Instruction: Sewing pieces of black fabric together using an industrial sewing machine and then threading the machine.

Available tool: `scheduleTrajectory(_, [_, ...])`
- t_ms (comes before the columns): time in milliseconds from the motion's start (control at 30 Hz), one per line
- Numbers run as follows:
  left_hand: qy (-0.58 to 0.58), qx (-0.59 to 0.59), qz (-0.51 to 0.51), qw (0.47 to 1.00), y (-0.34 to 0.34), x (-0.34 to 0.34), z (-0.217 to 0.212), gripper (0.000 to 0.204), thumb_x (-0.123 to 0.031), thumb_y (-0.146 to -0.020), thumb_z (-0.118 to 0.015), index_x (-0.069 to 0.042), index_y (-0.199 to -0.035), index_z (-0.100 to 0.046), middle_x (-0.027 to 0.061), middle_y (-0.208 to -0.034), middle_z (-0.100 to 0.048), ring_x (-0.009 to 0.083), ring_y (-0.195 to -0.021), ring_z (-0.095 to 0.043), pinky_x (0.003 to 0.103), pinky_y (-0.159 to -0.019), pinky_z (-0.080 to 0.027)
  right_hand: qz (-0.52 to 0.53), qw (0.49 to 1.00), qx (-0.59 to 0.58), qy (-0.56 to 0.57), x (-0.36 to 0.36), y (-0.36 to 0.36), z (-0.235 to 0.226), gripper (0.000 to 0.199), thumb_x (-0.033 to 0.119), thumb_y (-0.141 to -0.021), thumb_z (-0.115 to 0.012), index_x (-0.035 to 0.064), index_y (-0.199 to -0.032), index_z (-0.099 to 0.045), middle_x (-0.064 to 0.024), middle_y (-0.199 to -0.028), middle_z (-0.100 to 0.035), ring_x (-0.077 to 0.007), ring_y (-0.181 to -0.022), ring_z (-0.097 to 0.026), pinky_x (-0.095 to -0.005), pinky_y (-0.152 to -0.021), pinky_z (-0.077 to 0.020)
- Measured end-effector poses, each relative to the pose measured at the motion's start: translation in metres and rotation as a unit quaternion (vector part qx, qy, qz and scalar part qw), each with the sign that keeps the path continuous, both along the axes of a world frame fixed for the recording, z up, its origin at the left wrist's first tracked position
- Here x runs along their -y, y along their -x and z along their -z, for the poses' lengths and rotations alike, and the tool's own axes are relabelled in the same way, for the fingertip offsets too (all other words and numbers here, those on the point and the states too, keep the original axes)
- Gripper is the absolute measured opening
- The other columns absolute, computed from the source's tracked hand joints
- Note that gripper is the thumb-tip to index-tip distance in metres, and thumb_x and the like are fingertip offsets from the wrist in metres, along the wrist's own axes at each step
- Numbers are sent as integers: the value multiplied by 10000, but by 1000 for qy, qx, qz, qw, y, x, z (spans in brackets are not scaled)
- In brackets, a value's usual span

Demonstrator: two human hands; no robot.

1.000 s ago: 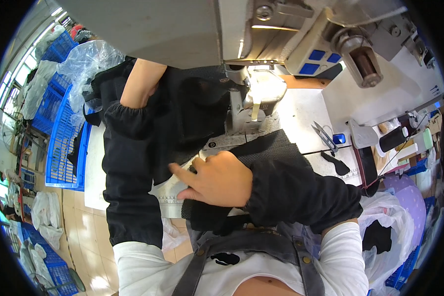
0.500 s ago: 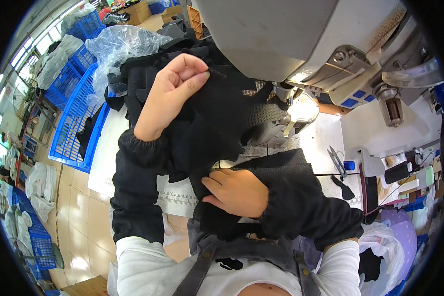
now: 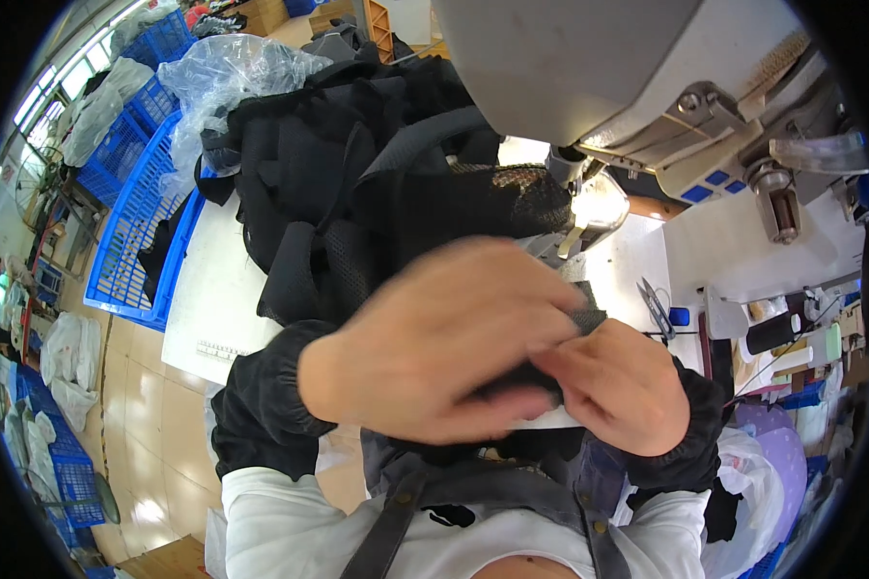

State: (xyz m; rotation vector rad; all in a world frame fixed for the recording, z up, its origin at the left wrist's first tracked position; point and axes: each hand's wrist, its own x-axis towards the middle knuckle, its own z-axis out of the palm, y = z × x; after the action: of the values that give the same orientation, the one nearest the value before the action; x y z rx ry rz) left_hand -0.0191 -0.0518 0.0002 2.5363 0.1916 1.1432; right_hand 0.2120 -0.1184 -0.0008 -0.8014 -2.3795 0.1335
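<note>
My left hand, smeared by motion, reaches across in front of me with its fingers over the fingertips of my right hand. How its fingers are set cannot be made out. My right hand has its fingers curled and pressed on a piece of black mesh fabric, mostly hidden under both hands. Beyond them, a heap of black fabric pieces covers the far left of the table. One netted black strip runs from the heap to the lit needle area of a sewing machine.
Thread snips lie on the white table, beside a small blue object. A blue plastic basket stands left of the table. Clear plastic wrap lies behind. Thread spools are at the right.
My left hand came down and right from above the heap to my right hand. My right hand moved right with the mesh piece. The fabric on the heap has shifted.
</note>
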Motion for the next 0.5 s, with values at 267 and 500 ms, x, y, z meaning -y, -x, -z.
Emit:
scheduleTrajectory(267, [60,-77,227,969,-36,-19,24,499,-413,-724,-860,-39,-967,-637,49,-802,-568,242,-746,-580,413,-723,-452,-121,991,-53,7,17,-17,-14,395,25,-677,-751,-52,-1062,-706,-97,-883,-663,-193,-617,-560,-280,-564,-477])
scheduleTrajectory(500, [-200,85,-147,965,-19,5,23,414,-284,-646,-900,-76,-666,-543,3,-590,-420,195,-490,-410,314,-448,-267,108,875,-379,282,15,1,18,201,-11,-844,-712,-20,-1026,-629,-58,-808,-662,-79,-687,-597,-240,-608,-471])
